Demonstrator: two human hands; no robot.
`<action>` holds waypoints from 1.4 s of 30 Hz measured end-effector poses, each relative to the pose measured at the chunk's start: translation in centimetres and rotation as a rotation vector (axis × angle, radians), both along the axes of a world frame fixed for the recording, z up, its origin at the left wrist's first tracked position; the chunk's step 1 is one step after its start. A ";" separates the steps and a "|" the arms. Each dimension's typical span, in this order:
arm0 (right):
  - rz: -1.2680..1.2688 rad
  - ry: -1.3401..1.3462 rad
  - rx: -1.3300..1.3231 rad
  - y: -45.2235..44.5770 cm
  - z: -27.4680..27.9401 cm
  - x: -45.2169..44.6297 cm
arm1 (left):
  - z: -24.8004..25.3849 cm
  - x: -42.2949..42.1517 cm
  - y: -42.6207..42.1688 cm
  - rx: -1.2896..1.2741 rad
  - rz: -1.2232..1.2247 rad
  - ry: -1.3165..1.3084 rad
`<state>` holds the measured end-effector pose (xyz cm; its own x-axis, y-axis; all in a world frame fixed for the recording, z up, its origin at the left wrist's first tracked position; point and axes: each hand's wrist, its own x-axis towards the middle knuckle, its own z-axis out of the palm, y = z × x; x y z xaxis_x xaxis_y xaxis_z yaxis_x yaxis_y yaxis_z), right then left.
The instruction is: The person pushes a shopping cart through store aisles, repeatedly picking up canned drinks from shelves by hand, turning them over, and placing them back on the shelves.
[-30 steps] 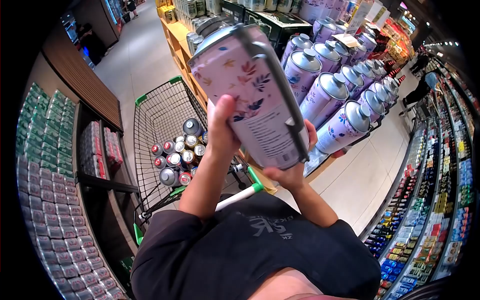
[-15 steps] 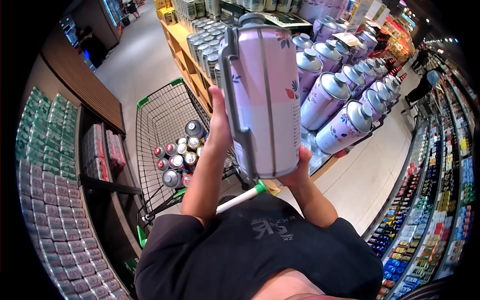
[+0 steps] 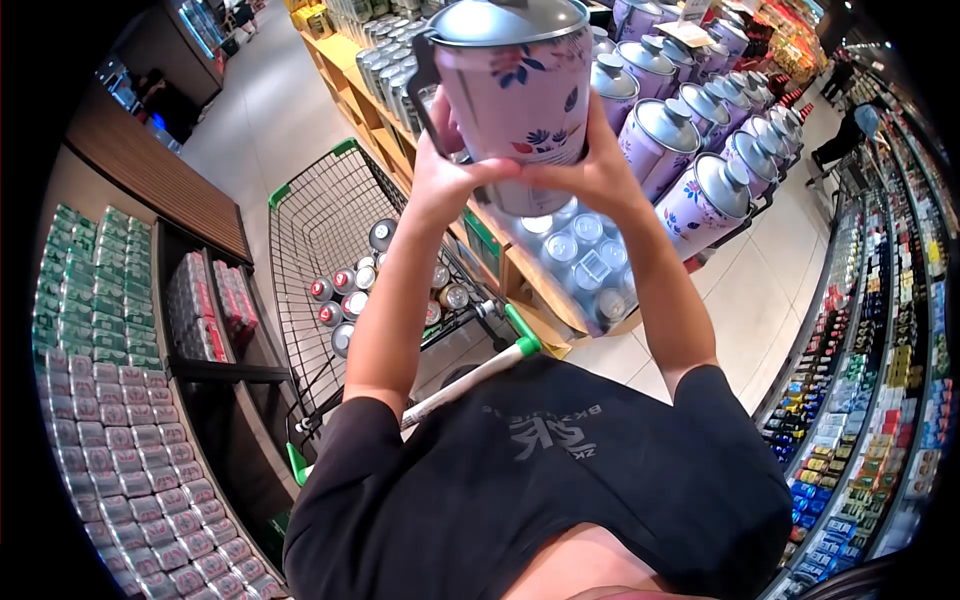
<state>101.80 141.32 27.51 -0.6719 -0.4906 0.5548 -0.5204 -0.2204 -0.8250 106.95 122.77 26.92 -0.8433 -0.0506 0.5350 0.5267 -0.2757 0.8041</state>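
A large pink-purple container (image 3: 515, 95) with a silver lid, a dark side handle and printed flowers and leaves is held upright between both hands. My left hand (image 3: 450, 165) wraps its left side near the handle. On the right side, my right hand (image 3: 590, 165) grips it, and the two thumbs almost meet across its front. Just beyond it, shrink-wrapped cans (image 3: 585, 250) lie on a wooden display. More lidded purple containers (image 3: 660, 145) of the same kind stand in rows to the right.
A wire shopping cart (image 3: 300, 215) holding several cans and bottles stands at the left. Green and pale cans (image 3: 110, 400) are stacked at far left. Bottle shelves (image 3: 860, 350) line the right side. A person (image 3: 855, 135) stands in the right aisle, another person (image 3: 165, 105) at upper left.
The container has turned from its seam side to its floral side and moved up and away from me, with both arms stretched further. Wrapped cans beneath it now show.
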 end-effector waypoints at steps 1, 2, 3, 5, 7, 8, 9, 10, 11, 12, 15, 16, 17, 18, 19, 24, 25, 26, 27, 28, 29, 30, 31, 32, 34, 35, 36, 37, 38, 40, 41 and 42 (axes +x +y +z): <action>-0.020 0.074 0.017 -0.3 0.8 -0.7 | -0.6 -0.8 -0.5 -0.031 0.009 -0.024; -0.039 0.095 0.066 -0.2 1.5 -1.2 | -1.2 -2.0 -0.9 -0.079 0.045 0.057; -0.015 0.094 0.051 -0.4 1.5 -2.0 | -1.7 -2.6 -1.3 -0.154 0.062 0.058; 0.030 0.100 0.025 -0.8 1.1 -3.8 | -2.9 -3.6 -1.5 -0.196 0.048 -0.003; 0.041 0.157 0.016 -1.4 -0.3 -5.5 | -5.5 -5.3 -1.9 -0.199 0.028 0.012; 0.031 0.135 0.032 -1.5 -1.2 -6.2 | -6.7 -6.1 -2.1 -0.207 0.050 -0.011; 0.019 0.110 0.048 -1.4 -2.3 -6.8 | -7.6 -6.6 -2.1 -0.215 0.069 -0.036; 0.009 0.078 0.049 -1.3 -3.5 -7.4 | -8.2 -7.0 -2.0 -0.187 0.077 -0.012; -0.002 0.045 0.050 -1.2 -4.7 -8.1 | -9.3 -7.9 -2.1 -0.184 0.031 0.026; -0.013 0.014 0.051 -1.1 -5.5 -8.6 | -10.4 -8.2 -2.0 -0.174 0.047 -0.083; 0.043 -0.113 0.049 -0.6 -7.3 -9.0 | -13.4 -9.1 -1.6 -0.212 0.097 -0.185; 0.042 -0.126 0.057 -0.4 -7.7 -9.1 | -13.9 -9.4 -1.6 -0.239 0.107 -0.186; 0.012 -0.116 0.082 -0.1 -8.0 -9.1 | -14.5 -9.7 -1.6 -0.264 0.116 -0.187; -0.010 -0.127 0.097 0.0 -7.9 -8.8 | -13.6 -9.2 -1.2 -0.190 0.055 -0.193; -0.032 -0.140 0.113 0.1 -7.7 -8.7 | -14.1 -10.0 -1.2 -0.172 0.062 -0.185; -0.054 -0.148 0.151 0.8 -8.7 -10.0 | -13.7 -11.1 -1.3 -0.190 0.068 -0.204; -0.076 -0.115 0.169 0.8 -9.2 -10.4 | -13.0 -10.5 -1.1 -0.154 0.037 -0.176; -0.095 -0.108 0.128 0.8 -10.0 -10.8 | -13.1 -10.8 -1.1 -0.194 0.077 -0.183; -0.113 -0.108 0.089 0.6 -10.1 -10.3 | -13.1 -10.7 -1.0 -0.232 0.117 -0.197; -0.189 -0.096 0.074 0.7 -10.3 -9.5 | -13.2 -10.4 -0.9 -0.249 0.104 -0.202; -0.261 -0.074 0.061 0.9 -10.4 -8.6 | -13.0 -10.4 -0.9 -0.262 0.096 -0.199; -0.331 -0.051 0.049 0.9 -10.2 -7.6 | -12.7 -10.4 -0.9 -0.275 0.090 -0.196; -0.460 0.015 0.074 0.7 -10.5 -7.0 | -12.8 -10.6 -0.9 -0.309 0.123 -0.177; -0.588 0.080 0.098 0.4 -10.9 -6.5 | -12.8 -11.0 -0.9 -0.346 0.155 -0.159; -0.757 0.168 0.110 0.0 -10.7 -4.9 | -12.8 -10.7 -0.5 -0.387 0.191 -0.140; -0.814 0.211 0.136 0.3 -10.5 -4.7 | -13.0 -11.1 -0.1 -0.388 0.195 -0.113; -0.853 0.252 0.162 0.5 -10.7 -4.6 | -13.5 -11.6 0.2 -0.387 0.214 -0.093; -0.868 0.287 0.189 0.1 -11.0 -4.4 | -14.1 -11.6 -0.1 -0.386 0.255 -0.087; -0.832 0.218 0.183 -0.2 -10.8 -3.8 | -14.0 -11.5 -0.1 -0.435 0.310 -0.008; -0.830 0.252 0.180 -0.7 -11.1 -2.3 | -13.1 -10.3 0.4 -0.518 0.418 0.059; -0.893 0.420 0.216 -0.9 -10.8 -0.4 | -12.5 -9.1 0.5 -0.551 0.459 0.059; -0.841 0.495 0.184 -1.0 -10.6 1.9 | -12.0 -7.5 0.5 -0.548 0.455 0.031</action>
